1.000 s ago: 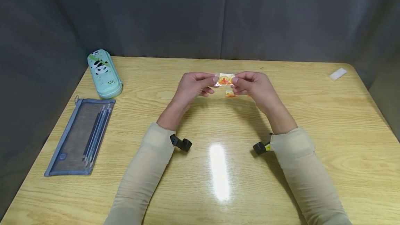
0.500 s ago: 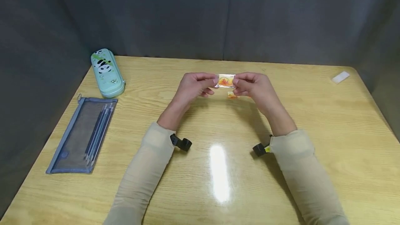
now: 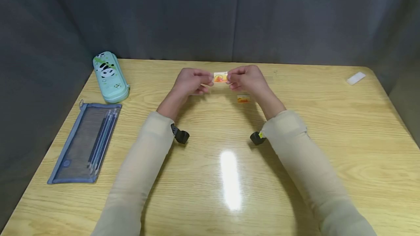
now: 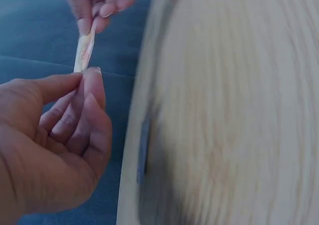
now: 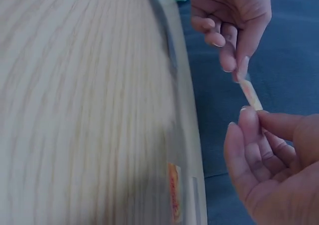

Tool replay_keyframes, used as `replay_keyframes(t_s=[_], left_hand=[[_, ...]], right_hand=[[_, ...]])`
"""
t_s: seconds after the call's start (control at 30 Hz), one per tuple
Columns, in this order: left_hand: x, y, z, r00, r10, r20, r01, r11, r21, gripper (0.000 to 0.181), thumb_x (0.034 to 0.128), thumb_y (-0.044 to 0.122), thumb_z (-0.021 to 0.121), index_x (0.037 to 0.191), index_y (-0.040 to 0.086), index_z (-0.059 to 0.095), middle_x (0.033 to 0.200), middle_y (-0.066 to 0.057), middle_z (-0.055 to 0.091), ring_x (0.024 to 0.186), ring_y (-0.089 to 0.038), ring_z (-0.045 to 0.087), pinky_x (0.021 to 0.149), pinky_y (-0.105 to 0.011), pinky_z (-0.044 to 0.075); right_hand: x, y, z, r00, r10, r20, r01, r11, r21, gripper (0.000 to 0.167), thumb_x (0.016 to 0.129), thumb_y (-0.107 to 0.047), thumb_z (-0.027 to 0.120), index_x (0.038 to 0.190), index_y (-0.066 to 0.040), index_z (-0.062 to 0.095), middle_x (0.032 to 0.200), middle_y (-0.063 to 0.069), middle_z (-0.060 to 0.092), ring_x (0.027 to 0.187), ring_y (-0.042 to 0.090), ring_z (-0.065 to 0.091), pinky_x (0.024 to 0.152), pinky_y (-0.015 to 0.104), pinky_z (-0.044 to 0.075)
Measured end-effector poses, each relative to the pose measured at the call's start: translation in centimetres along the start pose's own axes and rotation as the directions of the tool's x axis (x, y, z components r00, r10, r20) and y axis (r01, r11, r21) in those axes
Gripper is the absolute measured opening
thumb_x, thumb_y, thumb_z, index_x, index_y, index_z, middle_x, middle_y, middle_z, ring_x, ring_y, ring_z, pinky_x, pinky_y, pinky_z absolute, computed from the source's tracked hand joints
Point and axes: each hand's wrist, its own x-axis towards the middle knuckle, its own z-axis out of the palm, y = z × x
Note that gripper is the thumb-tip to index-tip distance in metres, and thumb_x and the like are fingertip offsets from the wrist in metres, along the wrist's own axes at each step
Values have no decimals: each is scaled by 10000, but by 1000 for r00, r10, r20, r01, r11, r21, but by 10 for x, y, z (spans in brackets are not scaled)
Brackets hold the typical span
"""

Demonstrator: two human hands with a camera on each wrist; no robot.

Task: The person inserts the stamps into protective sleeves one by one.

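Where the held piece is: raised above the far side of the table (image 3: pixel 361 156), stretched between your hands, its printed yellow-orange face (image 3: pixel 220 77) towards you.
Left hand: you pinch one end between thumb and fingertip; the other fingers curve loosely below (image 3: pixel 191 80).
Right hand: you pinch the opposite end in the same way, gap narrow, the spare fingers slack (image 3: pixel 246 78).
Done so far: you have a firm-looking hold at both ends, and the piece looks whole, with no visible tear. Whether it is wrapped or already opened, you cannot tell from here.
Second printed piece: it lies on the table just below your right hand, touched by neither hand (image 3: pixel 243 99).
Mesh pouch: flat at your left, pencils (image 3: pixel 103 137) inside (image 3: pixel 73 145).
Panda case: looks closed, just beyond the pouch (image 3: pixel 111 79).
White block: well apart, near the far right corner (image 3: pixel 356 78).
Left to do: as far as one can judge, your handling is midway, since the held piece is not yet set down.
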Motion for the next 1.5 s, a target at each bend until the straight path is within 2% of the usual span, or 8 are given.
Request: replay_keyframes(t_s=[0.13,0.37,0.57,0.9,1.17,1.3,1.4,1.5], left_hand=[[6,-1,4,998,17,-62,-3,976,220,208,952,274,719,1063,112,788,884,-80,779,569,-93,638,607,-249,545],[4,2,9,987,37,-159,75,762,644,256,931,400,663,788,225,785,724,60,668,694,-159,567,734,-388,472],[2,-1,11,989,22,-144,94,659,746,237,925,321,622,750,238,758,789,54,694,749,-175,606,808,-439,530],[3,-1,12,983,56,-174,106,601,792,277,922,282,629,665,218,707,708,29,647,685,-191,581,663,-392,507],[2,1,11,981,39,-189,127,604,787,251,913,417,708,735,250,765,814,44,726,786,-202,649,793,-439,547],[0,1,10,989,56,-134,73,603,794,165,930,393,693,973,276,801,999,50,759,926,-207,676,849,-454,546],[-2,2,11,995,96,-6,-49,560,827,302,957,335,671,1254,305,718,1232,41,718,1126,-209,651,905,-457,546],[-3,2,14,985,119,126,-168,469,867,380,969,303,660,1349,303,658,1336,16,674,1228,-228,610,949,-447,529]], right_hand=[[9,-1,3,998,63,4,-62,997,-41,245,1025,-152,598,1202,-12,693,996,101,749,775,170,727,858,381,624],[18,2,11,993,121,8,-119,983,-141,200,1012,-110,610,1130,10,719,924,102,755,661,119,707,766,344,638],[17,6,20,988,143,56,-128,967,-219,281,1023,-192,602,1177,12,719,959,130,772,707,148,736,721,324,638],[16,7,18,989,135,57,-120,969,-216,341,1040,-253,575,1213,16,694,1079,185,763,759,174,741,759,352,639],[11,6,5,989,129,68,-116,979,-170,416,1065,-326,525,1283,2,660,1090,184,747,796,190,740,784,360,637],[6,4,-7,993,65,100,-47,984,-172,422,1078,-315,487,1331,-9,629,1184,201,713,904,218,726,890,394,614],[2,3,-20,995,6,104,13,985,-173,406,1083,-274,465,1358,-12,607,1248,223,684,967,252,717,955,427,586],[-2,5,-32,996,-36,85,51,982,-180,397,1082,-260,466,1352,-6,609,1253,230,679,951,247,723,954,416,586]])
